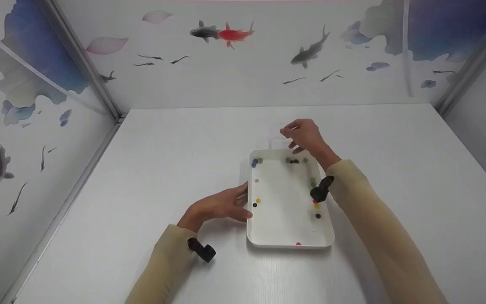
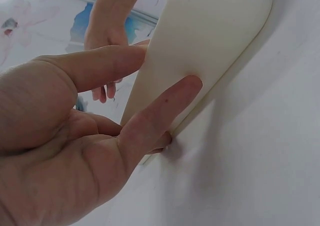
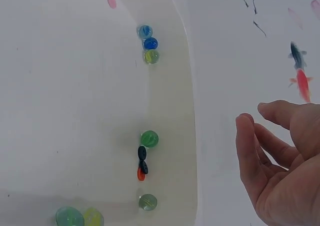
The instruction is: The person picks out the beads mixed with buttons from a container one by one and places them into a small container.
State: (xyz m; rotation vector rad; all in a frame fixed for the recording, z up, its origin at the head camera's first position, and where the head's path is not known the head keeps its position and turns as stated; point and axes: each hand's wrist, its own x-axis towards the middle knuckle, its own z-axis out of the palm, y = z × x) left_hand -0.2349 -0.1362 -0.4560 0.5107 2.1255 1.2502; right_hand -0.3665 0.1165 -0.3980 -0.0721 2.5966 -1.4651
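Observation:
A shallow white tray (image 1: pixel 283 202) lies on the table with glass marbles and small buttons along its walls. My left hand (image 1: pixel 222 204) is at its left side. Its thumb meets the rim, and in the left wrist view an extended finger (image 2: pixel 185 91) presses the outer wall. Beyond the far end hovers my right hand (image 1: pixel 306 135), fingers bent and thumb tip apart from the index, with nothing visible between them. Along the far wall are blue marbles (image 3: pixel 150 43), a green marble (image 3: pixel 149 138), black buttons (image 3: pixel 142 153) and a red button (image 3: pixel 141 174).
Just past the tray's far edge stands a faint transparent container (image 1: pixel 277 144), partly behind the right hand. A pink button (image 1: pixel 256 180), a yellow button (image 1: pixel 258 200) and a black button (image 1: pixel 255 205) lie by the left wall. Printed walls enclose the white table (image 1: pixel 175 160).

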